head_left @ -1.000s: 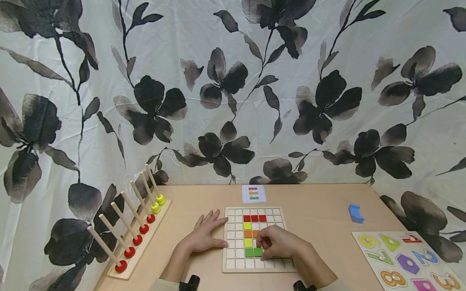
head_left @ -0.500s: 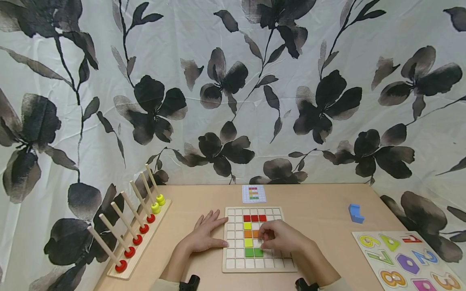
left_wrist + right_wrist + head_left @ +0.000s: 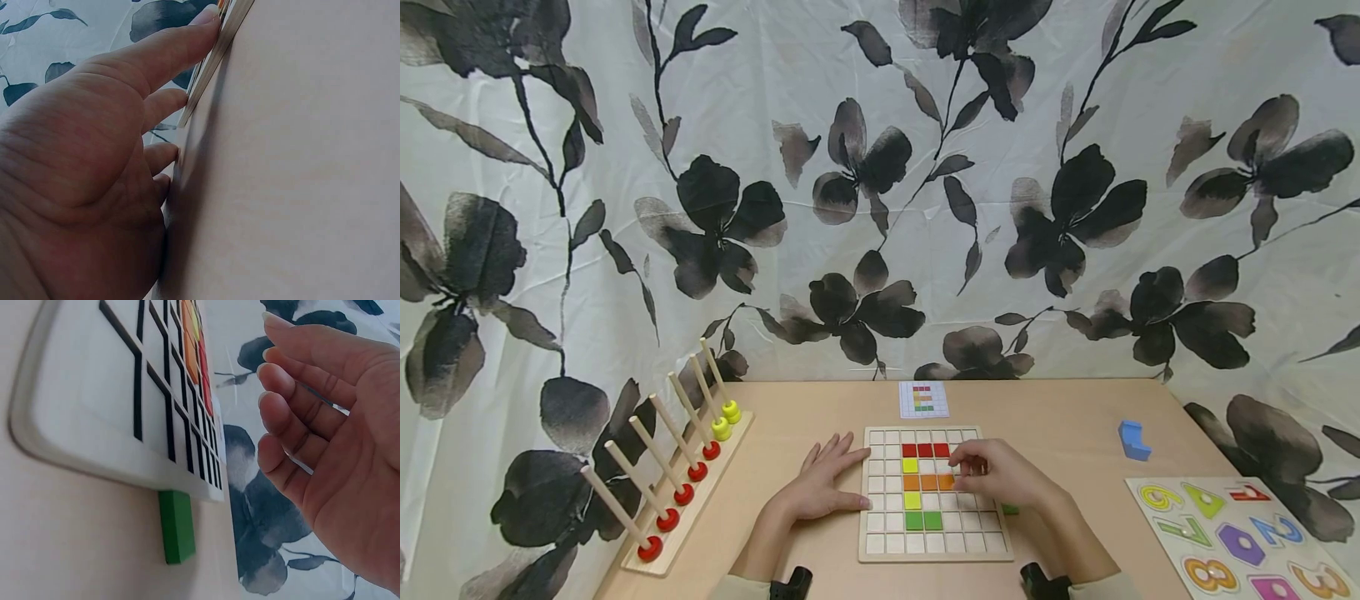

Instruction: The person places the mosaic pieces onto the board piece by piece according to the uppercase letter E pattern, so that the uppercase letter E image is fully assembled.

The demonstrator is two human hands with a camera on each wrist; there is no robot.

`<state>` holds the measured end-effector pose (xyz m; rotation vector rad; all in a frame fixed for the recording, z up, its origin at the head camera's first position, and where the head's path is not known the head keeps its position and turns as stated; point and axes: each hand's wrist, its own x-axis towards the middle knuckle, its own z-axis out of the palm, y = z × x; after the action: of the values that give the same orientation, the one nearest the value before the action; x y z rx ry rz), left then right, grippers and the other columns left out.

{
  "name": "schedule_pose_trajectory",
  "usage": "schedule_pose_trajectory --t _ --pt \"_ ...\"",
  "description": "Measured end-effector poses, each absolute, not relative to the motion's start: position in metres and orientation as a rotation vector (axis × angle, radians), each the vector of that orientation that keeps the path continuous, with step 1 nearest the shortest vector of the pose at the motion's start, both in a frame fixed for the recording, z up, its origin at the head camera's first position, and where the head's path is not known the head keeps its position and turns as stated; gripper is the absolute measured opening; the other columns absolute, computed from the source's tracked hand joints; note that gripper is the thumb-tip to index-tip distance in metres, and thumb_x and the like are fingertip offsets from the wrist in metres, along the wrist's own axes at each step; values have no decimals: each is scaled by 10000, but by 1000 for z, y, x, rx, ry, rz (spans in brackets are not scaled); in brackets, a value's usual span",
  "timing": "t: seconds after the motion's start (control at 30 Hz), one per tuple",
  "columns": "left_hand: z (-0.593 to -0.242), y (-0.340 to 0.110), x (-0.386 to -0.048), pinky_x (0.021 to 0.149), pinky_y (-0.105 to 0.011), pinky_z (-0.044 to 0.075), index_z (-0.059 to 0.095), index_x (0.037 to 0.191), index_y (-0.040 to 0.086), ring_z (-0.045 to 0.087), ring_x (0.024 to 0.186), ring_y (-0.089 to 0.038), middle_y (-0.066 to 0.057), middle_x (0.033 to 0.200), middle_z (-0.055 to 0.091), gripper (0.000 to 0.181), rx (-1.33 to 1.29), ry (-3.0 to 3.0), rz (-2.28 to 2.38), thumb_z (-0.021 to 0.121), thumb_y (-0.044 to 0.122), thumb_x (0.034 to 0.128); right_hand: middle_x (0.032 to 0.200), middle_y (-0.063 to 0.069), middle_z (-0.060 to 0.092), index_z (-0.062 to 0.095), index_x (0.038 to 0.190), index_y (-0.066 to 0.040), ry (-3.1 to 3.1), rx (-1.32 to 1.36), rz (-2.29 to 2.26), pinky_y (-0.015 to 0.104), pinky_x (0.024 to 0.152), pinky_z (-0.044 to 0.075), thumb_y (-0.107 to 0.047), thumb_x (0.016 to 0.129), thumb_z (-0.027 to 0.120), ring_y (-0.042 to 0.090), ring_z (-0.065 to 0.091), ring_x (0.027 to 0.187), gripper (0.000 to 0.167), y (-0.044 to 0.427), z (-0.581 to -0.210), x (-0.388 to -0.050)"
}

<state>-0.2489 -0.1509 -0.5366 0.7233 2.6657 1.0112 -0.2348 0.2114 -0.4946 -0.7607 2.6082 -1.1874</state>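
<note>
A white grid board (image 3: pixel 883 544) in a light wooden frame lies on the table, with red tiles (image 3: pixel 925 451), yellow tiles (image 3: pixel 912 501), orange tiles (image 3: pixel 928 482) and two green tiles (image 3: pixel 922 521) in its cells. My left hand (image 3: pixel 822 483) rests by the board's left edge, fingers spread, thumb and fingertips touching the frame. Over the board's right half hovers my right hand (image 3: pixel 1000 475); in the right wrist view its fingers are loosely bent and nothing is between them. A loose green block (image 3: pixel 177 527) lies on the table against the board's right edge, partly hidden in the head view.
A small pattern card (image 3: pixel 923 400) lies behind the board. To the left stands a wooden peg rack (image 3: pixel 658 560) with red and yellow rings. At the right are a blue block (image 3: pixel 1133 441) and a number puzzle sheet (image 3: pixel 1198 508). A floral cloth hangs behind the table.
My right hand has moved up and to the right from the green row, baring the third orange tile and the loose green block. The left hand has stayed in place.
</note>
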Motion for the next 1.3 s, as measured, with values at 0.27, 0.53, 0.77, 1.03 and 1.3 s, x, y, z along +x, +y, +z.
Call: schedule_pose_trajectory --t 0.27,0.53,0.77,1.03,1.3 --pt "-537 -151 -249 1263 -668 -33 516 1540 182 79 1614 -437 -215 1719 214 838 736 2672 1009 823 508 832 869 -19 617 729 1138 -89 2615 -670 -1185 222 682 478 -190 901 821 162 564 834 273 227 -489 -236" --pt "-537 -151 -249 1263 -669 -36 514 1544 187 74 1615 -436 -213 1722 202 847 729 2672 1006 822 521 828 886 71 614 717 1145 -56 2600 -613 -1141 227 692 463 -102 860 829 213 549 872 310 250 -485 -236" --pt "-537 -151 -250 1264 -663 -42 519 1541 199 73 1617 -428 -208 1722 208 837 727 2672 1002 819 526 831 882 74 630 722 1065 -54 2576 -641 -1155 218 681 479 -74 831 848 181 562 832 267 265 -489 -239" --pt "-537 -151 -250 1267 -659 -40 521 1539 203 73 1618 -425 -202 1724 207 837 721 2674 1002 820 530 829 878 105 658 723 988 -58 2451 -644 -1102 229 658 480 -12 765 870 168 574 810 271 272 -492 -239" --pt "-536 -151 -250 1267 -660 -41 520 1541 200 73 1617 -427 -204 1724 205 839 717 2673 999 817 532 830 864 104 638 713 967 -32 2422 -596 -1111 227 628 464 32 746 862 173 561 801 275 275 -494 -238"
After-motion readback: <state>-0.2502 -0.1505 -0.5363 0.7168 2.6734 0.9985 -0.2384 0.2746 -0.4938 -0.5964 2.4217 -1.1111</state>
